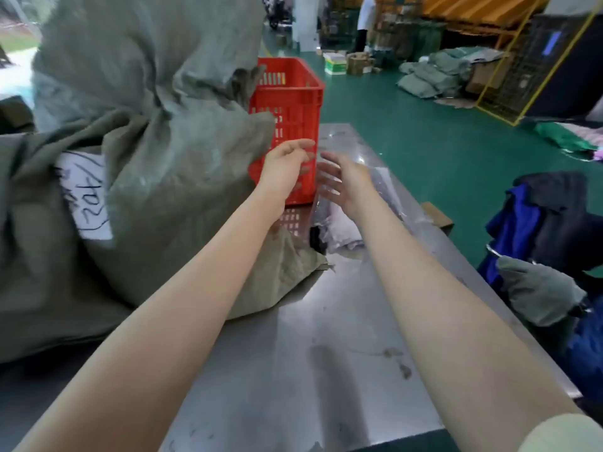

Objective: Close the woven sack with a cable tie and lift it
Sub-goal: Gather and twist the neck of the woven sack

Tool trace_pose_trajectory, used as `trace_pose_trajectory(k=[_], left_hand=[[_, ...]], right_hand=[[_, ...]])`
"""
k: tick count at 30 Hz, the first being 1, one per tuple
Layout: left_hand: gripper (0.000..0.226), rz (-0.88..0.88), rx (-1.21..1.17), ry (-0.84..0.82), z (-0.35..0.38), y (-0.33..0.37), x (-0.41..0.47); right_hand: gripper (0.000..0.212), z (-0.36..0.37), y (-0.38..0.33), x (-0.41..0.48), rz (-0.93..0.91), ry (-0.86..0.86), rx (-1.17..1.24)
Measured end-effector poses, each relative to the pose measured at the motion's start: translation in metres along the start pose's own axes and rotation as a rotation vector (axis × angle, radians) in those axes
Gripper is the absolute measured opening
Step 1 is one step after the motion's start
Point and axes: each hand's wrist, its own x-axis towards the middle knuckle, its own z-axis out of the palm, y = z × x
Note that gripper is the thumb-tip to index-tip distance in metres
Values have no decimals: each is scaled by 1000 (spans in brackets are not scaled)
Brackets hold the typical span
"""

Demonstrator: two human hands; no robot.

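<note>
A big grey-green woven sack (156, 151) lies full on the left of the steel table (326, 337), with a white handwritten label (85, 194) on its side. Its gathered mouth points up and right near the red crate. My left hand (287, 164) is stretched out beside the sack's right edge, in front of the crate, fingers apart and holding nothing. My right hand (342, 181) reaches forward just right of it, fingers spread, above a clear plastic bag. No cable tie is visible.
A red plastic crate (293, 102) stands on the table behind my hands. Clear plastic bags with garments (339, 233) lie beside it. Dark and blue clothing (554, 230) piles at the right. More sacks (434, 73) and a person (365, 21) are across the green floor.
</note>
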Motion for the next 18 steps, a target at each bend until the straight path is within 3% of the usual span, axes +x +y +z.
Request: trace_pose_trajectory(k=[12, 15, 18], left_hand=[[32, 235, -137, 169, -85, 58, -30], [31, 248, -120, 358, -118, 63, -26], [24, 221, 102, 514, -143, 61, -17]], right_hand=[[27, 109, -22, -14, -82, -223, 67], [24, 128, -26, -10, -117, -179, -40], [15, 138, -32, -1, -171, -24, -186]])
